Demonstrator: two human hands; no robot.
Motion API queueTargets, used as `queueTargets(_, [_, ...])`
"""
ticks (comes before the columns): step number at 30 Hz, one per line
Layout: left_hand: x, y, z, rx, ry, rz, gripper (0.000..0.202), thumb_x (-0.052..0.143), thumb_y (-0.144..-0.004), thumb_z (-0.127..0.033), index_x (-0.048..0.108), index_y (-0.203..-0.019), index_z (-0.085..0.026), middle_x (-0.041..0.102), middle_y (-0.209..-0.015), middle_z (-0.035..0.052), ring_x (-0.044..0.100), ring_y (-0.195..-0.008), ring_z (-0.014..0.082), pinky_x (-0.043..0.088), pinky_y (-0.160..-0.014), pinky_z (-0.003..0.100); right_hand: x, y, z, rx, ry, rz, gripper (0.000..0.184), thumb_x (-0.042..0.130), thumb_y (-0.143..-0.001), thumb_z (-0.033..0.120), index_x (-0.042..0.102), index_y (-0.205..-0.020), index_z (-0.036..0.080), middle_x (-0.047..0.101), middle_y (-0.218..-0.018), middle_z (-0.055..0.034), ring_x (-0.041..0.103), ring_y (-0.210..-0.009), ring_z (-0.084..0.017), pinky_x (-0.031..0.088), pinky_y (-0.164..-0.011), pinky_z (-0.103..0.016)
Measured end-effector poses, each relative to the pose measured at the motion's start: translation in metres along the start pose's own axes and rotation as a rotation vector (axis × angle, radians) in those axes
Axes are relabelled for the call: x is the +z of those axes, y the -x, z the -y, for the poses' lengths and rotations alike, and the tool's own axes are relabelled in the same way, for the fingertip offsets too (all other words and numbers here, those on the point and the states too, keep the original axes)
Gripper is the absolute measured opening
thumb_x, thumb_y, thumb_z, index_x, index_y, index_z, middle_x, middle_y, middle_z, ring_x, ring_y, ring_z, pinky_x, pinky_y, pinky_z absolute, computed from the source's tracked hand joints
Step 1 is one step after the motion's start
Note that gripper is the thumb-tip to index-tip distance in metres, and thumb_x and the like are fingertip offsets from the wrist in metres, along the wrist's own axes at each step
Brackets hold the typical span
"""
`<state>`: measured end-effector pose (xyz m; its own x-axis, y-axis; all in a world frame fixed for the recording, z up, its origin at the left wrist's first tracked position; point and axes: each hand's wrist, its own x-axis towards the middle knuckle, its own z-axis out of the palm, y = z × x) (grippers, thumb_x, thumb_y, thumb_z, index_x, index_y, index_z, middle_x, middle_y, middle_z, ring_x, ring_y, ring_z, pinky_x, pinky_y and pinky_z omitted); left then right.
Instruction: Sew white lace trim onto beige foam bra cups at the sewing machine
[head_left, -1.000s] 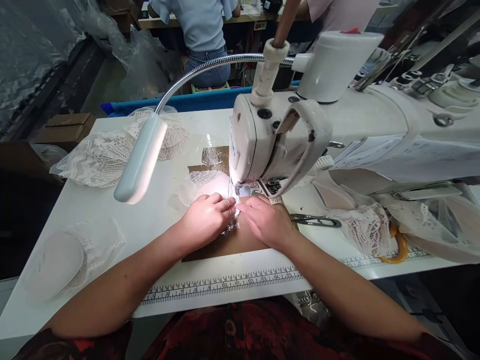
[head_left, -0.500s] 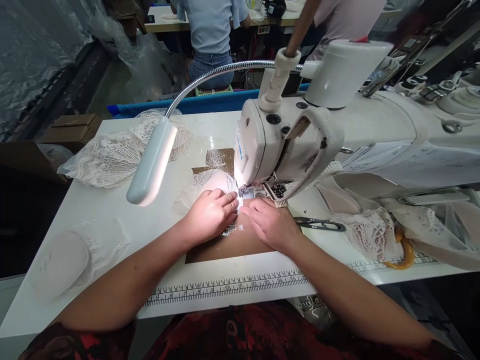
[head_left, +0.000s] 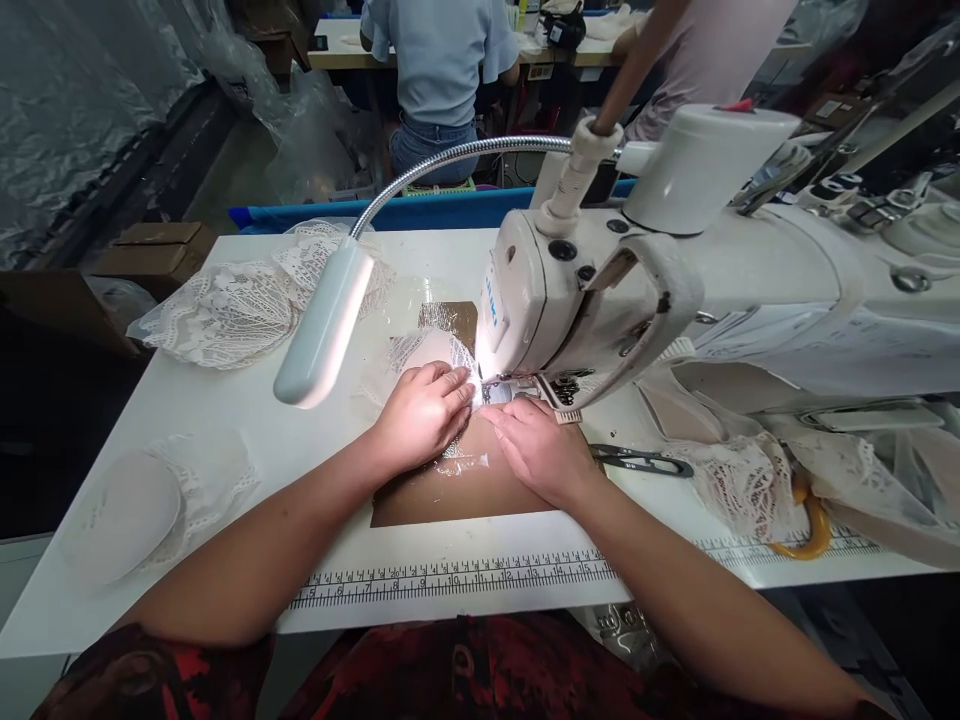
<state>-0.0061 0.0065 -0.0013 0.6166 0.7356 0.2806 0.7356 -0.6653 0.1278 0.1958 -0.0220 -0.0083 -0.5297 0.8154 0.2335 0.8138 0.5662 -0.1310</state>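
Note:
My left hand [head_left: 421, 415] lies flat on a white lace piece [head_left: 420, 352], fingers together, pressing it toward the needle of the white sewing machine [head_left: 570, 300]. My right hand [head_left: 536, 445] rests beside it, fingertips down on the lace edge just in front of the presser foot [head_left: 504, 390]. Both hands sit on a brown panel [head_left: 465, 490] in the white table [head_left: 225, 420]. The lamp lights the spot between my fingertips.
A gooseneck lamp [head_left: 322, 320] hangs to the left. Lace pieces [head_left: 225, 310] lie at the back left, a padded cup [head_left: 124, 510] at the front left. Thread snips [head_left: 641, 460] and more lace [head_left: 750, 480] lie on the right. A ruler strip [head_left: 450, 578] runs along the front edge. Two people work behind.
My hands have slid a little away from me with the lace, closer under the machine head. The view has shifted slightly.

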Motion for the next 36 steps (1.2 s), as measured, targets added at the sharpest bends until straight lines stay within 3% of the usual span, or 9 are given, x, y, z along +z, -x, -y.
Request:
queueTargets(10, [0.0,-0.002,0.012,-0.147,-0.028,-0.005,0.033,0.04,-0.092,-0.029,0.06,-0.116,-0.016,0.054,-0.128,0.0111,0.041,-0.12,0.0335,0.04,-0.092,0.047,-0.002,0.001,-0.004,0.028,-0.154,0.018,0.033,0.044,-0.089,0.02,0.062,-0.116,0.026,0.067,-0.089,-0.0008,0.059,-0.086,-0.018,0.043,-0.071,-0.027])
queueTargets(21, [-0.001,0.001,0.027,-0.351,-0.033,-0.031,0.032,0.042,-0.091,-0.028,0.06,-0.116,-0.021,0.053,-0.128,0.0088,0.044,-0.117,0.0301,0.04,-0.093,0.043,-0.003,0.001,-0.006,-0.029,-0.119,0.014,0.033,0.042,-0.091,0.022,0.063,-0.116,0.024,0.068,-0.094,-0.0036,0.062,-0.084,-0.018,0.046,-0.072,-0.029])
queueTargets(24, [-0.007,0.004,0.027,-0.383,-0.044,-0.017,0.03,0.042,-0.09,-0.031,0.061,-0.113,-0.022,0.055,-0.123,0.0091,0.046,-0.115,0.0302,0.04,-0.092,0.044,-0.001,0.002,-0.009,-0.075,-0.117,-0.012,0.033,0.041,-0.091,0.024,0.063,-0.116,0.023,0.068,-0.095,-0.0044,0.063,-0.085,-0.018,0.047,-0.07,-0.029])
queueTargets(27, [-0.022,0.011,0.026,-0.426,-0.032,0.037,0.04,0.05,-0.087,-0.037,0.054,-0.123,-0.02,0.053,-0.126,0.011,0.047,-0.116,0.0302,0.042,-0.092,0.042,0.002,0.002,-0.012,-0.11,-0.099,-0.033,0.033,0.041,-0.092,0.027,0.064,-0.114,0.023,0.068,-0.097,-0.0046,0.064,-0.088,-0.02,0.047,-0.069,-0.03])
queueTargets(30, [-0.049,0.035,0.028,-0.484,-0.02,0.068,0.064,0.055,-0.082,-0.05,0.041,-0.134,-0.016,0.043,-0.138,0.0152,0.039,-0.126,0.0343,0.04,-0.097,0.046,0.004,0.002,-0.015,-0.115,-0.103,-0.035,0.033,0.04,-0.092,0.03,0.064,-0.114,0.023,0.067,-0.096,-0.0044,0.064,-0.086,-0.02,0.048,-0.067,-0.031])
queueTargets(32, [-0.071,0.067,0.035,-0.553,-0.079,0.038,0.07,0.05,-0.083,-0.059,0.036,-0.135,-0.015,0.037,-0.144,0.0165,0.032,-0.133,0.0366,0.035,-0.102,0.051,0.005,0.003,-0.016,-0.119,-0.11,-0.029,0.033,0.039,-0.092,0.03,0.064,-0.114,0.023,0.067,-0.095,-0.0044,0.064,-0.085,-0.02,0.048,-0.066,-0.031])
queueTargets(34, [-0.091,0.113,0.046,-0.697,-0.211,-0.053,0.065,0.048,-0.086,-0.057,0.039,-0.132,-0.013,0.046,-0.136,0.0187,0.037,-0.129,0.038,0.036,-0.1,0.054,0.005,0.004,-0.017,-0.125,-0.112,-0.025,0.034,0.039,-0.092,0.029,0.063,-0.114,0.023,0.067,-0.096,-0.0043,0.063,-0.085,-0.02,0.048,-0.066,-0.031])
queueTargets(36, [-0.105,0.166,0.059,-0.839,-0.374,-0.211,0.052,0.049,-0.086,-0.056,0.049,-0.117,-0.015,0.059,-0.112,0.0175,0.048,-0.116,0.04,0.041,-0.089,0.057,0.005,0.004,-0.017,-0.121,-0.108,-0.023,0.034,0.038,-0.092,0.029,0.063,-0.115,0.023,0.067,-0.096,-0.004,0.063,-0.085,-0.019,0.047,-0.065,-0.031])
